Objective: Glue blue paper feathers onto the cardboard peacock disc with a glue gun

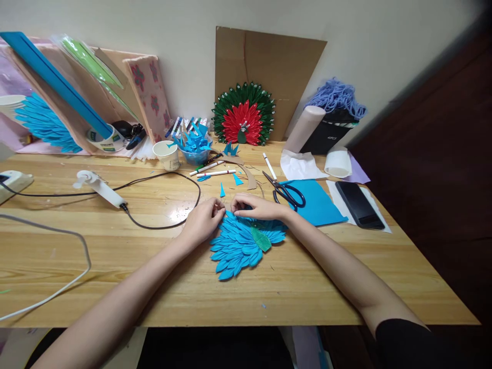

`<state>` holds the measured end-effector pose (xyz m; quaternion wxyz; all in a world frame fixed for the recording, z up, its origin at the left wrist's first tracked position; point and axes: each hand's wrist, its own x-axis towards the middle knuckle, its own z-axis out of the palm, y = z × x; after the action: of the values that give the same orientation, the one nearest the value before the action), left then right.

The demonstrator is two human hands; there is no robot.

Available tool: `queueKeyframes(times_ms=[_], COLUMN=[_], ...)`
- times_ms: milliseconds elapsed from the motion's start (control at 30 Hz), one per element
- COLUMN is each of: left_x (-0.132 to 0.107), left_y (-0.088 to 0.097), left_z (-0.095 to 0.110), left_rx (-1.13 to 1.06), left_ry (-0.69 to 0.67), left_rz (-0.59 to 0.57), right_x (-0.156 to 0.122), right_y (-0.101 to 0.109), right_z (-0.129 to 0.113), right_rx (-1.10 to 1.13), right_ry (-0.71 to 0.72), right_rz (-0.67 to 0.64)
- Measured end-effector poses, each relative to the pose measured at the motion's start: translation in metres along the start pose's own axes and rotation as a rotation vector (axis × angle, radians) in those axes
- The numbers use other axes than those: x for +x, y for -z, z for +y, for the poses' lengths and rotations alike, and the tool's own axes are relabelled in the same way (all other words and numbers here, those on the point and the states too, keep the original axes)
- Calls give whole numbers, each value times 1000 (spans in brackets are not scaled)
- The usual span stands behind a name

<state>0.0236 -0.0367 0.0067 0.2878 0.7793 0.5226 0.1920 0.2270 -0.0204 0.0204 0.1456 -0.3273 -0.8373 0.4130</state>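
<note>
A fan of overlapping blue paper petals [240,246] lies on the wooden table [115,266], with a green leaf-shaped piece [261,239] on its right side. My left hand [203,220] rests on the fan's upper left edge with its fingers pinched together at the top. My right hand [255,206] meets it from the right, fingers curled and pressing on the fan's top edge. What the fingertips pinch is too small to make out. Loose blue petal pieces [222,190] lie just beyond the hands.
Black scissors [286,192] lie on a blue paper sheet [317,202] to the right, beside a phone [359,204]. A glue gun [100,187] with black cord lies left. Behind stand a paper cup [168,155], a bowl of blue petals [194,146], markers, and a red-green paper fan [243,115].
</note>
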Motion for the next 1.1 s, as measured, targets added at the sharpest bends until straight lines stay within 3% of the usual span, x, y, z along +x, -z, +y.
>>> queueKeyframes(times_ms=[667,900,1100], left_x=[10,11,9], left_y=[2,-1,-1], left_z=[4,8,9], left_rx=[57,175,99], left_ry=[11,49,21], left_rz=[-147,-113,-128], right_x=[0,1,0], right_y=[-2,-1,-1], right_z=[3,6,6], right_rx=[-36,-12,-24], right_ry=[55,53,50], right_rz=[23,19,25])
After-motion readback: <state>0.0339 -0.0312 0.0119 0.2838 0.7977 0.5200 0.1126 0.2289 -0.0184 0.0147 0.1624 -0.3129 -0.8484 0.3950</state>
